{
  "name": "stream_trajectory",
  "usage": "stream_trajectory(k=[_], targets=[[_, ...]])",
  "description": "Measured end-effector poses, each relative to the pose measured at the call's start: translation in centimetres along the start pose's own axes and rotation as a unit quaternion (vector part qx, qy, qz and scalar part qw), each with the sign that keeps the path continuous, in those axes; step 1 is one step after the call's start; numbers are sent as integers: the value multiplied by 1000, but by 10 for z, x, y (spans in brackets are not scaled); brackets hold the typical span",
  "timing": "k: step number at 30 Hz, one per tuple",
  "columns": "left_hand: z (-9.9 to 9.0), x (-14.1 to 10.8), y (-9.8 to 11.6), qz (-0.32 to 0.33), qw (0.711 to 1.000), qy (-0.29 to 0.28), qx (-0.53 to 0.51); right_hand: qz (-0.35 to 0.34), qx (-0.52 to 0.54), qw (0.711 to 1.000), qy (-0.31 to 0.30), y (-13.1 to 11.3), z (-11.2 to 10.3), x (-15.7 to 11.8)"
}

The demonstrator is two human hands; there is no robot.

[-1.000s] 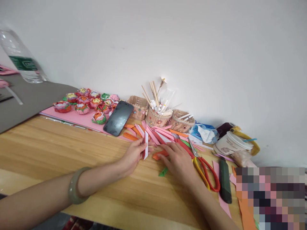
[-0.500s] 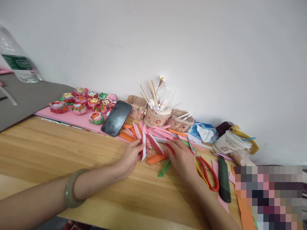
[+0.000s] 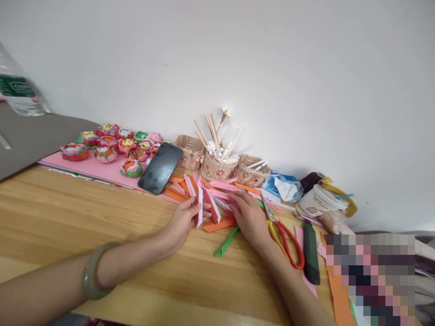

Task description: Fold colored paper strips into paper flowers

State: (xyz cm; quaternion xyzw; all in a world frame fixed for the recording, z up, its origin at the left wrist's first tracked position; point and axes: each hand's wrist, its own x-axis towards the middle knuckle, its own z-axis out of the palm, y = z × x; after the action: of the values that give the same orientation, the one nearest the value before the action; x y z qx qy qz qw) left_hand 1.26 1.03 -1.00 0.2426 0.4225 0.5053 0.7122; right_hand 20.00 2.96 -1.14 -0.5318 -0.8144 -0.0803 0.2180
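Observation:
Between the thumb and fingers of my left hand (image 3: 181,224) is a folded red and white paper strip (image 3: 200,207). Another red and white strip (image 3: 213,207) stands just right of it. My right hand (image 3: 249,217) reaches into the pile of folded pink and orange strips (image 3: 222,185), its fingers bent over red and pink paper; whether it grips any is hidden. An orange strip (image 3: 219,224) and a green strip (image 3: 227,242) lie on the wood below the pile.
Scissors (image 3: 285,240) and a dark green tool (image 3: 311,253) lie at the right. Behind stand decorated baskets (image 3: 219,170) and a white cup (image 3: 319,201). A phone (image 3: 160,168) leans near paper flowers (image 3: 105,155) on a pink sheet (image 3: 91,167).
The whole view has shifted slightly, moving the scene left. My right hand's fingers have moved up over the pile. My left hand still holds its strip.

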Motion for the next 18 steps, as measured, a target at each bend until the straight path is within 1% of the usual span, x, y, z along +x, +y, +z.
stream_trajectory(k=[2, 5, 7, 9, 11, 12, 14, 16, 18], targets=[[0, 0, -1, 4, 1000, -2, 2, 0, -17, 1000, -14, -5, 2, 4], [-1, 0, -1, 8, 1000, -7, 10, 26, -32, 999, -10, -9, 2, 7], [-1, 0, -1, 11, 1000, -9, 14, 47, -40, 998, 9, -8, 0, 8], [-1, 0, -1, 12, 1000, -9, 13, 80, -35, 995, 47, -9, -4, 8], [-1, 0, -1, 13, 1000, -11, 10, 112, 10, 990, 81, -14, -9, 7], [0, 0, -1, 13, 1000, -14, 8, 118, 51, 988, 84, -19, -12, 6], [0, 0, -2, 14, 1000, -22, 1, 110, 157, 980, 48, -31, -16, 4], [1, -1, -2, 16, 1000, -19, -8, 101, 228, 968, 3, -45, -19, 1], [2, -2, -3, 19, 1000, -13, -19, 86, 254, 963, -9, -57, -19, -2]])
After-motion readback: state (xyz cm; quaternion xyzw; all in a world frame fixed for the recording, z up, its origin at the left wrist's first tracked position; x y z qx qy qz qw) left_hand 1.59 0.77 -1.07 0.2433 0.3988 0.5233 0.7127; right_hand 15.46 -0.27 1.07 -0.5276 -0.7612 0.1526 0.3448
